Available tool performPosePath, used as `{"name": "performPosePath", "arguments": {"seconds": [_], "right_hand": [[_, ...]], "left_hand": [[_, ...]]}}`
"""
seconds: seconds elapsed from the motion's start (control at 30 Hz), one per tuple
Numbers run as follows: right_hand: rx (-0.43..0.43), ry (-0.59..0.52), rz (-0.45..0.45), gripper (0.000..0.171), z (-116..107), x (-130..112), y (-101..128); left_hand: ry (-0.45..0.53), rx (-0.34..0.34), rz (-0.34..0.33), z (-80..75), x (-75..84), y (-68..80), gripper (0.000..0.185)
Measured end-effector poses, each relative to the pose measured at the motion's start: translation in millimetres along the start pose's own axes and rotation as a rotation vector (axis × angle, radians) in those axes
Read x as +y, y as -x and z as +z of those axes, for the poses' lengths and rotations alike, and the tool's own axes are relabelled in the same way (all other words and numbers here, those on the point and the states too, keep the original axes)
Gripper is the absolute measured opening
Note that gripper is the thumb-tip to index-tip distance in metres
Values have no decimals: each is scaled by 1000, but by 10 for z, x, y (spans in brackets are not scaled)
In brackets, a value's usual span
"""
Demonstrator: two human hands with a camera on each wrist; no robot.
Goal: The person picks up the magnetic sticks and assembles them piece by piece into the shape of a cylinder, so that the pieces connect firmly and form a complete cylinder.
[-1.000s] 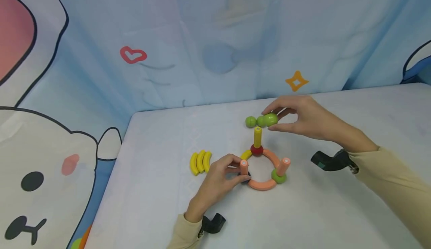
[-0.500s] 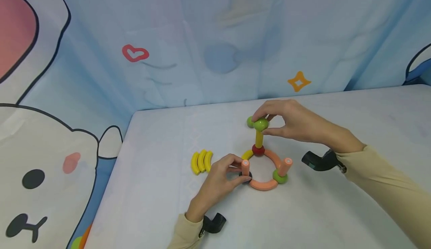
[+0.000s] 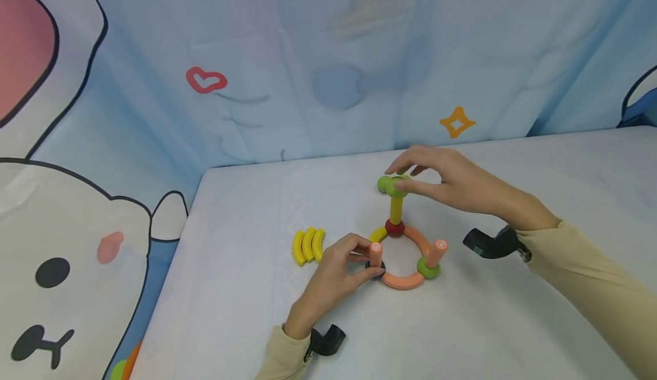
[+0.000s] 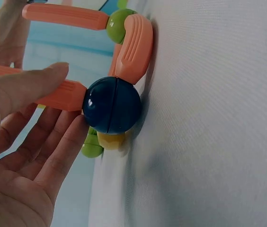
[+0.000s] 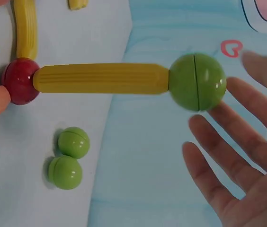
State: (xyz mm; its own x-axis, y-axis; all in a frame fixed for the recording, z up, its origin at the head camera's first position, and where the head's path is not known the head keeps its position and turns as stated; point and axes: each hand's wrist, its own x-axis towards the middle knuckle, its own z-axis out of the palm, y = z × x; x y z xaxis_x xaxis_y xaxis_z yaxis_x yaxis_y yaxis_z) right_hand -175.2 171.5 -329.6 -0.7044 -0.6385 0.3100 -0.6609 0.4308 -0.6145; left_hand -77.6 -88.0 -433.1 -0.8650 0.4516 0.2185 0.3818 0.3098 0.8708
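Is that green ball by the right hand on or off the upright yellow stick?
On: the right wrist view shows the green ball against the yellow stick with no visible gap.

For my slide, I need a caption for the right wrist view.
Right hand beside a green ball, linked by a grooved yellow rod to a red ball.
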Motion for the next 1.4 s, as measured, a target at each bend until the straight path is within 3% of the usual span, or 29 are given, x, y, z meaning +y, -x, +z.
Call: {"name": "performPosePath", "arguments": {"seconds": [0.17,0.37,0.67,0.9,1.1,1.23,1.4], "right_hand": [[57,-72,94,23,28,283,19],[-20,-64,234,29,218,727,51],[-72,-68,230,36,415,991,82],[-57,23,267,34,429,1010,197],[-16,37,272,35,264,934,391],[50,32,244,38,101,740,583],[95,11,152,47,-58,313,754]], "left_hand": [[-13,9,3,2,-12,2,34],[-13,4,-13,16,-31,3,31],[-18,-2,-15,40,-36,7,31],[-17,-14,-22,42,-34,10,31],[-35,-9,-20,33,-25,8,31],[-55,-8,-18,37,-20,31,32],[-65,-12,-24,27,-21,53,33]]}}
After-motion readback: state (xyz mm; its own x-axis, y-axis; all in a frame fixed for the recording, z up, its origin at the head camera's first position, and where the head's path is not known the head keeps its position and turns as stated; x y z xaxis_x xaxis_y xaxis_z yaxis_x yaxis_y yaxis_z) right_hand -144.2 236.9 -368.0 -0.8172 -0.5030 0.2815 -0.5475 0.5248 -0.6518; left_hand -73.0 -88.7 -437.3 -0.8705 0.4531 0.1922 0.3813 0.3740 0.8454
